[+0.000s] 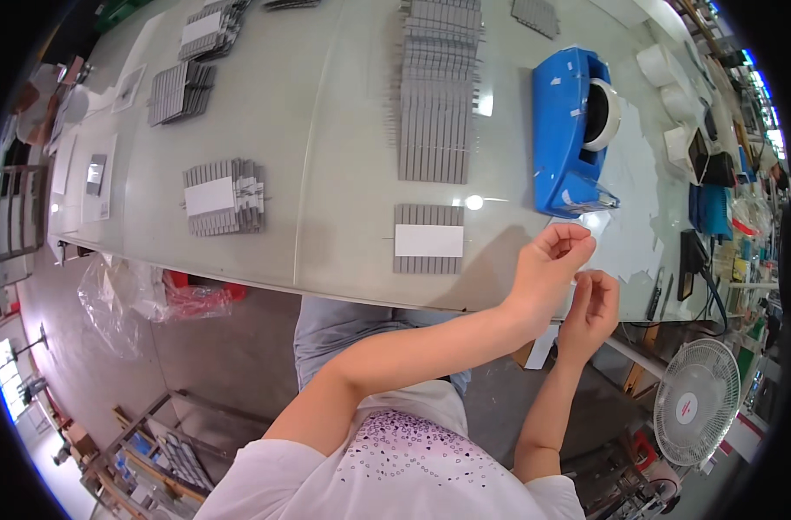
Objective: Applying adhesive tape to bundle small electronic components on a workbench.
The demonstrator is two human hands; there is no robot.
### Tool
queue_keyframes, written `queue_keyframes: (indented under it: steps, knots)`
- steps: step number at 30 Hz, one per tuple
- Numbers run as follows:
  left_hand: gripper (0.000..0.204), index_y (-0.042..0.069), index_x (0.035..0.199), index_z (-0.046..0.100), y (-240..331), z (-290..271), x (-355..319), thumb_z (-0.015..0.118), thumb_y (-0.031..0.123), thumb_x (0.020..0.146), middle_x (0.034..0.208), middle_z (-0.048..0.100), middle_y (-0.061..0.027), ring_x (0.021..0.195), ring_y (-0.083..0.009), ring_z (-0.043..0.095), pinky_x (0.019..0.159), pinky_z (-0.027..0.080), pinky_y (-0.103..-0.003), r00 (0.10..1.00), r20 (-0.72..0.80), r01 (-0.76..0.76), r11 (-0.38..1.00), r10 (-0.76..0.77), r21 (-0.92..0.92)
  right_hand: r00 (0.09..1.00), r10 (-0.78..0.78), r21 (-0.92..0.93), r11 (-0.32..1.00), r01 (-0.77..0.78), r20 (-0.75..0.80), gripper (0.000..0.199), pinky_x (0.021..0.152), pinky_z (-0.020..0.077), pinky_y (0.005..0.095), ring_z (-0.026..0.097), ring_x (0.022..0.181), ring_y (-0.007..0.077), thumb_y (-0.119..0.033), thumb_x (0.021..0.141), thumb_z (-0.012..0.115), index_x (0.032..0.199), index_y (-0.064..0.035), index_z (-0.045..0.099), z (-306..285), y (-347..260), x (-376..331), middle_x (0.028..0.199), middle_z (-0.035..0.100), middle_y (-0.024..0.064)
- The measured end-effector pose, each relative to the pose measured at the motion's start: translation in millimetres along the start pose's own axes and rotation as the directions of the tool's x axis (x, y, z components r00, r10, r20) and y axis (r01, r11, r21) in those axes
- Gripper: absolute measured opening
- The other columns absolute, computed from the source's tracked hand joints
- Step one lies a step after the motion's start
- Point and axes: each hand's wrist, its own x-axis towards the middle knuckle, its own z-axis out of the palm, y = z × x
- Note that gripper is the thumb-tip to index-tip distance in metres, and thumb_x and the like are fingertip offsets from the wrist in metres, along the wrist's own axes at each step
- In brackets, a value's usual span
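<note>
My left hand (pixel 548 267) reaches across to the right, just below the blue tape dispenser (pixel 555 130). Its thumb and forefinger are pinched together, and whatever may be between them is too small to make out. Beside it, slightly lower, my right hand (pixel 593 310) has its fingers curled in with thumb and fingertip close together; what it holds, if anything, does not show. A white-cored roll of tape (pixel 605 114) sits in the dispenser. To the left of my hands lies a bundle of grey slats (pixel 428 265) with a white card (pixel 428 241) across it.
A long overlapping row of grey slat pieces (pixel 434 130) runs away from me. Stacks of similar pieces (pixel 250 195) lie farther left, some with white cards. White paper (pixel 625 243) and a cutter knife (pixel 654 293) are at the right. A fan (pixel 697 401) stands beyond the table edge.
</note>
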Motion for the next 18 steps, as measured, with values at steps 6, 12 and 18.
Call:
queue_keyframes:
  steps: [6, 12, 18]
  knots:
    - [0.019, 0.002, 0.109, 0.061, 52.3, -84.5, -65.9, 0.071, 0.002, 0.092, 0.095, 0.063, 0.0000, 0.087, -0.0077, 0.061, 0.074, 0.051, -0.025, 0.941, 0.022, -0.325, 0.888, 0.337, 0.324, 0.952, -0.042, 0.175, 0.985, -0.012, 0.302, 0.013, 0.069, 0.0487, 0.0235, 0.062, 0.074, 0.0119, 0.007, 0.086, 0.069, 0.099, 0.0017, 0.070, 27.5, -37.8, -23.8, 0.083, 0.068, 0.0074]
    - [0.008, 0.001, 0.096, 0.066, 96.0, -139.9, -120.5, 0.072, 0.000, 0.091, 0.096, 0.071, -0.0030, 0.089, -0.0071, 0.064, 0.081, 0.053, -0.026, 0.909, 0.043, -0.320, 0.626, 0.416, 0.711, 0.901, -0.113, 0.217, 0.976, 0.021, 0.419, 0.009, 0.061, 0.0477, 0.0253, 0.061, 0.072, 0.0121, 0.006, 0.087, 0.071, 0.095, 0.0021, 0.072, 64.6, -60.6, -33.2, 0.082, 0.069, 0.0078]
    - [0.021, 0.010, 0.093, 0.067, 85.1, -158.9, -108.5, 0.079, 0.002, 0.078, 0.097, 0.074, 0.0005, 0.097, -0.0190, 0.067, 0.081, 0.050, -0.033, 0.628, 0.515, -0.471, -0.242, 0.583, 0.848, 0.859, -0.391, 0.201, 0.918, 0.341, 0.331, 0.017, 0.065, 0.0503, 0.0337, 0.065, 0.078, 0.0238, 0.003, 0.078, 0.076, 0.090, -0.0061, 0.068, 80.9, -46.5, -36.9, 0.087, 0.071, 0.0042]
